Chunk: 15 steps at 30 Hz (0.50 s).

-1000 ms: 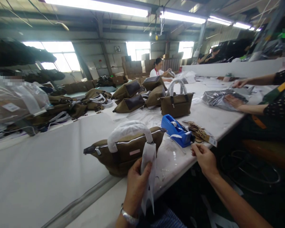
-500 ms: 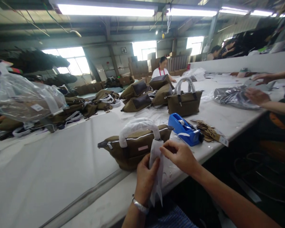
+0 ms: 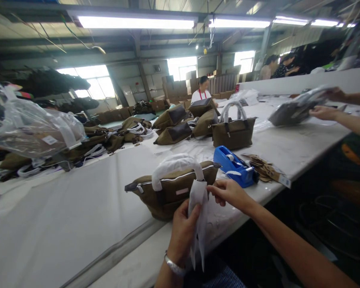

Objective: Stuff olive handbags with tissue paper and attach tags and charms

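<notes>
An olive bag (image 3: 171, 196) stands upright on the table, its handles (image 3: 178, 163) wrapped in white paper. My left hand (image 3: 183, 228) pinches a white strip (image 3: 199, 200) that hangs in front of the bag's right end, its tails dangling past the table edge. My right hand (image 3: 228, 195) is at the strip's upper right edge, thumb and fingertips pressed together on it. Just beyond that hand sits a blue tape dispenser (image 3: 232, 166), with a pile of brown tags (image 3: 265, 168) to its right.
Another olive bag (image 3: 234, 132) stands behind the dispenser, beside several piled bags (image 3: 174, 134). A plastic-wrapped bundle (image 3: 57, 128) is at left. At right, another person's hands (image 3: 325, 113) hold a plastic-covered bag (image 3: 291, 110).
My right hand has shifted slightly down along the strip's edge, its fingers more curled. At right, the other person's hands have lifted the plastic-covered bag off the table.
</notes>
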Motion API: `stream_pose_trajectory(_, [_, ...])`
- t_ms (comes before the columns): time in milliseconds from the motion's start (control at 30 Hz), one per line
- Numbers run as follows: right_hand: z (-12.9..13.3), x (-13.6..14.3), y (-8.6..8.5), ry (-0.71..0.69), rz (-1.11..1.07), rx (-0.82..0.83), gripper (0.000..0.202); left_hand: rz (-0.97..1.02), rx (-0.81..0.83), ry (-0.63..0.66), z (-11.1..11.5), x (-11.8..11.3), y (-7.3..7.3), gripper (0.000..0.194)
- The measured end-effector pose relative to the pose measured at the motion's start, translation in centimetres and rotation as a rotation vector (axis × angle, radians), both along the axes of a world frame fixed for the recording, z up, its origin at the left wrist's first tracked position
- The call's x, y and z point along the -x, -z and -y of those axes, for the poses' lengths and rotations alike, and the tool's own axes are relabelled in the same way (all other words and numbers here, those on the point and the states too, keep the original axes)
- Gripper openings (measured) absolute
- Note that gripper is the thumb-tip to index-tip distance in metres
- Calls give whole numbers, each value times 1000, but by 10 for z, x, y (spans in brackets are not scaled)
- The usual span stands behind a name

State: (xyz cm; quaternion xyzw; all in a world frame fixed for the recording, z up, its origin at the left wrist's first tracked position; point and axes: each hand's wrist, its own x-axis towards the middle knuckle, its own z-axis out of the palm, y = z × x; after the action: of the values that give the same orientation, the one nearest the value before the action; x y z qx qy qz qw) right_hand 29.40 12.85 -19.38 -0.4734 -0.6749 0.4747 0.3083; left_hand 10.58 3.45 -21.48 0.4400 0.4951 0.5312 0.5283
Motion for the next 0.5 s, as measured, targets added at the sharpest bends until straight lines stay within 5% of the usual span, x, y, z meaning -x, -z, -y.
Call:
stream_pose_trajectory(133, [10, -11, 10, -22, -373, 102, 52, 0, 8, -19, -1, -1, 0, 42])
stream_pose_trajectory(367, [57, -14, -11, -161, -1249, 479, 40, 6, 19, -35, -4, -3, 0, 43])
stream_pose_trajectory(500, [79, -1, -11, -140, -1508, 559, 37, 5, 22, -17, -3, -2, 1, 43])
